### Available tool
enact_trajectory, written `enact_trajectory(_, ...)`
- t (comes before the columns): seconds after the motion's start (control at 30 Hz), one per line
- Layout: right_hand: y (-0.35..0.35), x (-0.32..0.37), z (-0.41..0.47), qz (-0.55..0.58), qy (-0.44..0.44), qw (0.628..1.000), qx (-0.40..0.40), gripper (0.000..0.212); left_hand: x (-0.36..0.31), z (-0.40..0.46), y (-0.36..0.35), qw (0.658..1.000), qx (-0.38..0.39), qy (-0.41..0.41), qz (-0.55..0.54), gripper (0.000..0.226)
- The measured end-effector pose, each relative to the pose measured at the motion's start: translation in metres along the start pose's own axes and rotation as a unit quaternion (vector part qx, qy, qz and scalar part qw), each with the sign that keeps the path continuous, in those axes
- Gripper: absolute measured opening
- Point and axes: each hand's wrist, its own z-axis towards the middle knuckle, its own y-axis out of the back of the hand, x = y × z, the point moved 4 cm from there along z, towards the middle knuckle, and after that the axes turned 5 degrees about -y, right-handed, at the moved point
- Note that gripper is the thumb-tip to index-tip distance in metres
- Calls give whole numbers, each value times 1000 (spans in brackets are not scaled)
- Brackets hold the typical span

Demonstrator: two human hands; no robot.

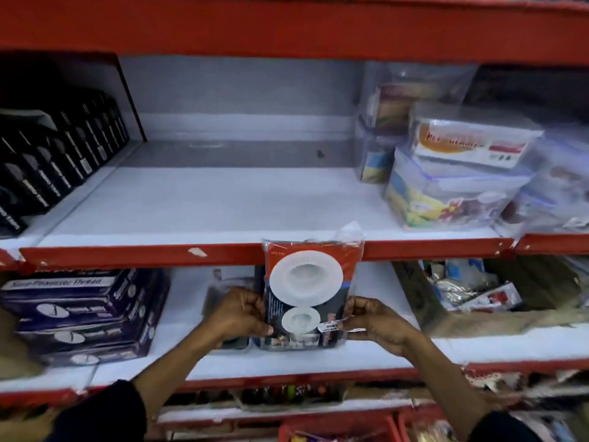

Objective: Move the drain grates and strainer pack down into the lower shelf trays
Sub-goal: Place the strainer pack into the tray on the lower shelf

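Note:
The strainer pack (310, 288) is a clear-wrapped red and dark card showing two white round strainers, one large above one small. It stands upright in front of the red shelf edge, its bottom down at the lower shelf. My left hand (237, 314) grips its left edge and my right hand (374, 320) grips its lower right edge by the price sticker. Behind my left hand lies a clear tray (220, 291) on the lower shelf, mostly hidden. I cannot make out any drain grates.
The upper white shelf (223, 202) has black boxes (54, 161) at left and clear food containers (452, 183) at right. On the lower shelf, dark blue boxes (86, 314) are stacked left and a cardboard box (497, 291) of packets sits right. Red baskets (344, 429) are below.

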Motion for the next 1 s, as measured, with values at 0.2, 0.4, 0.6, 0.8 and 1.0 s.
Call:
enact_trajectory(0.2, -6, -71, 13, 5, -80, 997, 5, 26, 72, 2, -43, 993, 60, 97, -12, 29)
enact_trajectory(0.4, -4, -95, 24, 5, -109, 994, -5, 27, 104, 7, -57, 982, 77, 166, -43, 36)
enact_trajectory(0.6, 8, -51, 67, -15, -27, 982, -184, 49, 81, 64, -40, 989, -39, 113, -83, 46)
enact_trajectory(0.8, -8, -30, 95, -237, 29, 937, -256, 52, 73, 89, -46, 976, -150, 42, 150, 16)
enact_trajectory(1.0, -17, -38, 102, -355, 25, 897, -264, 32, 84, 85, -48, 979, -100, -16, 174, 12)
